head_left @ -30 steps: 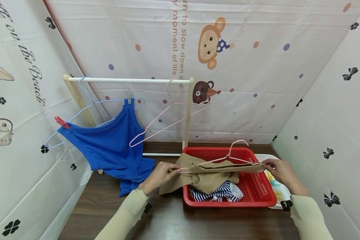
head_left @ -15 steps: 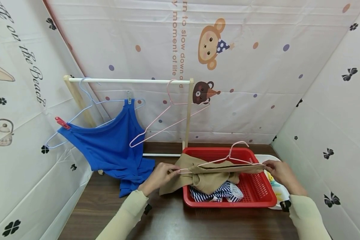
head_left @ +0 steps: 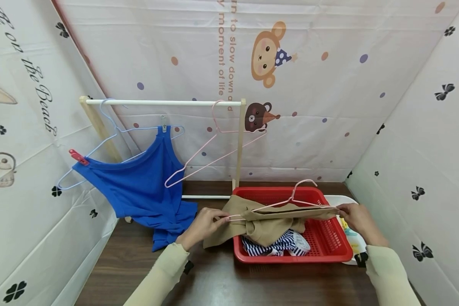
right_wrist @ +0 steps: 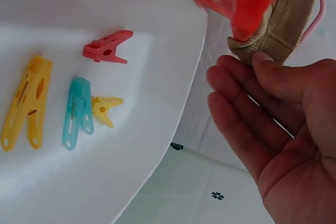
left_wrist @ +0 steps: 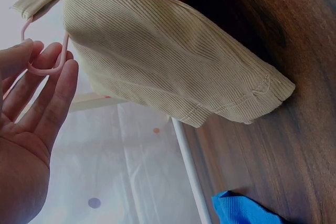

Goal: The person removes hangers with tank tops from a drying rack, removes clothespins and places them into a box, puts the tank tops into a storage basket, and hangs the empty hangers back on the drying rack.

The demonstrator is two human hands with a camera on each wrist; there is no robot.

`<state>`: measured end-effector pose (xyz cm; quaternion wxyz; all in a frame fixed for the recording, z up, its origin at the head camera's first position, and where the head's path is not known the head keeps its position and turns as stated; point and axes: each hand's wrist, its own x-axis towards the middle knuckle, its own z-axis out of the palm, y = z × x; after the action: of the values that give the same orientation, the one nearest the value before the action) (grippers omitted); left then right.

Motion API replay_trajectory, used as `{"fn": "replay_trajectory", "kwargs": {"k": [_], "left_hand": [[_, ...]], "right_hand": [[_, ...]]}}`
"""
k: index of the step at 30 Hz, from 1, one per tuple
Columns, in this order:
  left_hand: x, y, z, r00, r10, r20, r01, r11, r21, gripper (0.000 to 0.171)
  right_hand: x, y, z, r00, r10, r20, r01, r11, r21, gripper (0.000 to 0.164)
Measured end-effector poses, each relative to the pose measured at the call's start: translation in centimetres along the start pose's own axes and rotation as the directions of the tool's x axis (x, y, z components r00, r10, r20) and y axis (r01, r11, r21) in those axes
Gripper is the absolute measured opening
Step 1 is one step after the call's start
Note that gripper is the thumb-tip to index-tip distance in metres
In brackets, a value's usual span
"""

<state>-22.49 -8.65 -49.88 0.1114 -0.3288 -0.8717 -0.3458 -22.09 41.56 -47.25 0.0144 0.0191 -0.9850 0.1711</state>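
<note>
A laundry corner, shown by the clothes rack [head_left: 164, 103], 3 hangers [head_left: 292, 197] and red basket [head_left: 292, 259].

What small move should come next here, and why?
I'd suggest the right hand perhaps release the tan garment and take the teal clip from the white tray: no clip shows on that garment, the left hand holds its pink hanger, and the blue garment is clipped at both upper corners.

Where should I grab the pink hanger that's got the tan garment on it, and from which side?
Probably at its neck, just under the hook, from above. That part of the pink hanger rises clear of the tan garment, while the left hand pinches one end of it and the right hand pinches the garment near the other.
</note>
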Motion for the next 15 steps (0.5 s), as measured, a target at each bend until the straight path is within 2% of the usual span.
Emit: {"fn": "replay_trajectory", "kwargs": {"k": [9,15], "left_hand": [[0.03,0.03,0.03,1.0,-0.003,-0.004,0.003,1.0,-0.009,0.015],[0.2,0.1,0.26,1.0,0.017,0.006,-0.017,1.0,-0.002,0.015]], "right_hand": [[0.72,0.34,-0.05,0.997,0.02,0.071,-0.021,1.0,0.006,0.022],[0.99,0.78,0.36,0.99,0.047,0.13,-0.048,0.999,0.002,0.022]]}}
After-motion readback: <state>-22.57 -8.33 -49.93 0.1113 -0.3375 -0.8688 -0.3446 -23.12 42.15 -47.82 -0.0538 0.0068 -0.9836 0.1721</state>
